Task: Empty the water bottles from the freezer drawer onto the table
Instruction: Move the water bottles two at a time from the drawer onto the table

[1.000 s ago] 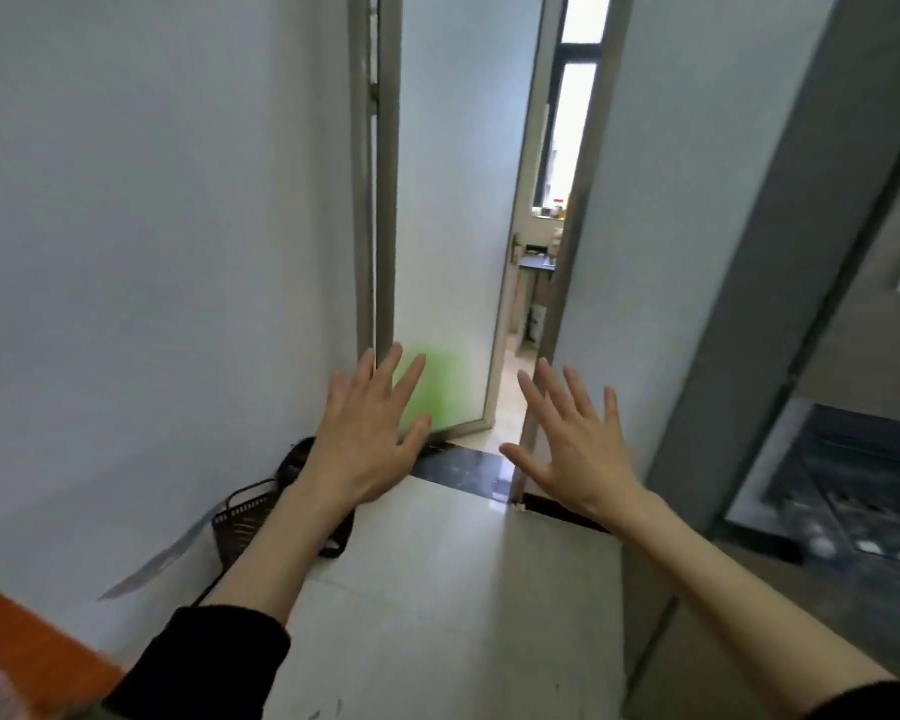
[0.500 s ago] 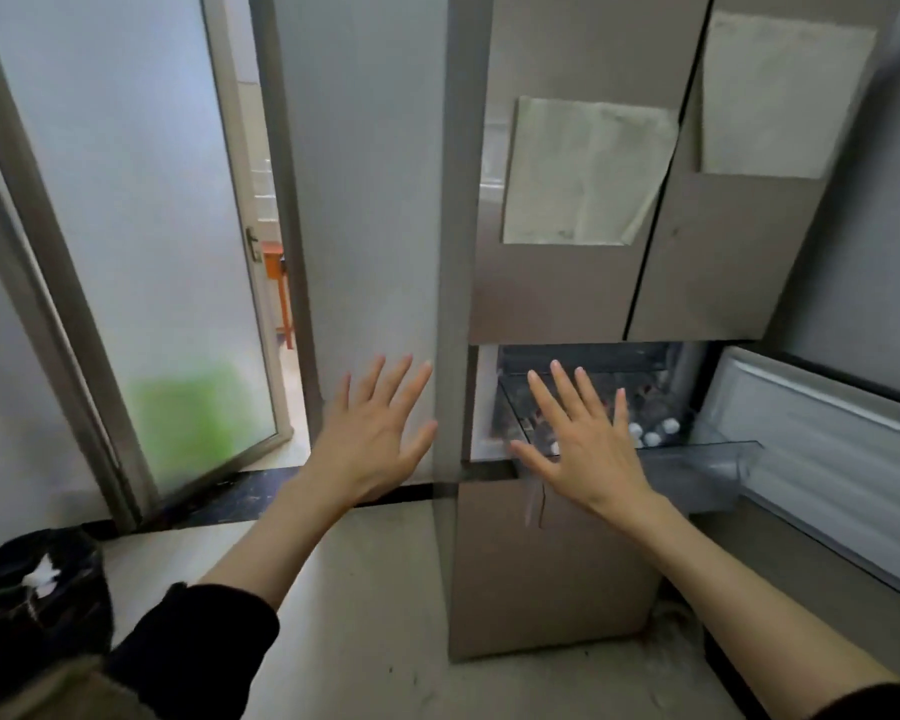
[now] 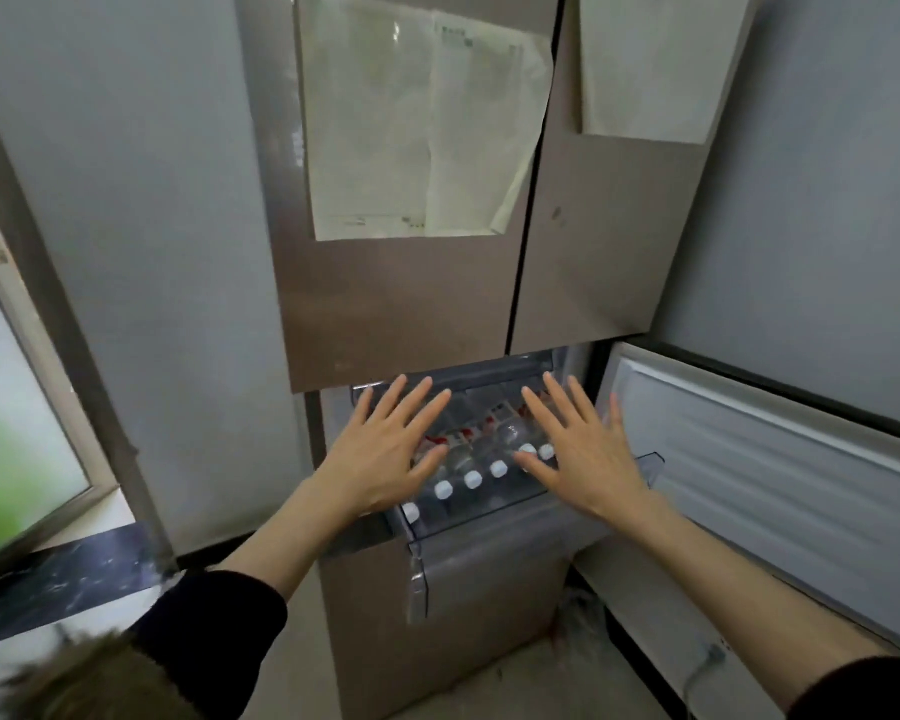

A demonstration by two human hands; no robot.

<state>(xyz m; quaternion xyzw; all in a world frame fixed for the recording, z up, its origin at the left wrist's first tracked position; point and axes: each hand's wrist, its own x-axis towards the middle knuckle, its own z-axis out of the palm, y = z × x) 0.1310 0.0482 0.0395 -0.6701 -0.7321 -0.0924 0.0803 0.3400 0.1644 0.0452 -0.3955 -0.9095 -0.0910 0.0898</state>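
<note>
A clear plastic freezer drawer (image 3: 489,517) stands pulled out of the brown fridge. Several water bottles (image 3: 481,454) with white caps and red labels lie in it side by side, caps toward me. My left hand (image 3: 385,454) hovers flat over the drawer's left part, fingers spread, holding nothing. Over the right part my right hand (image 3: 578,454) is spread the same way and empty. Both hands cover some of the bottles. No table is in view.
The freezer door (image 3: 770,485) hangs open to the right, white inside. Papers (image 3: 422,122) are stuck on the fridge's upper doors. A grey wall and a glass door frame (image 3: 37,356) are at left. A dark threshold strip (image 3: 58,579) crosses the floor.
My view has swung right from the doorway to the fridge and come closer. Both spread hands now hover over the open drawer with the bottles.
</note>
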